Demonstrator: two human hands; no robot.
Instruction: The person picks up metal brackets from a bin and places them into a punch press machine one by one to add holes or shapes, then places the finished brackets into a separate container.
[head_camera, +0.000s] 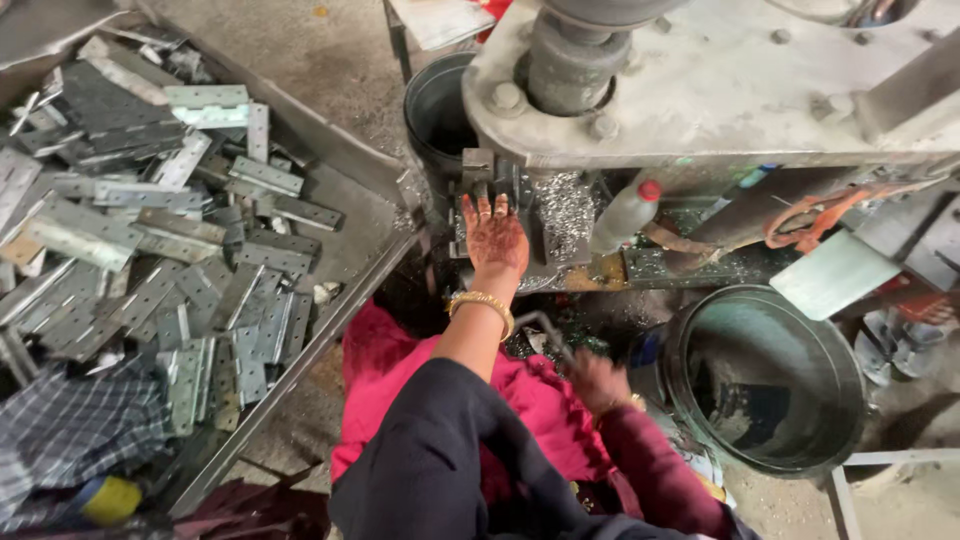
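Note:
My left hand, patterned with henna and wearing a gold bangle, reaches forward with its fingers spread flat on the dark metal die block under the grey press machine. Nothing shows in its grasp. My right hand is lower, near my lap, and blurred. It hovers beside a thin bent metal rod, and I cannot tell whether it grips anything. Pink cloth covers my lap.
A metal tray at the left holds several perforated hinge plates. A dark round bucket stands at the right, another bucket behind the die. A white bottle with a red cap and metal shavings lie on the press bed.

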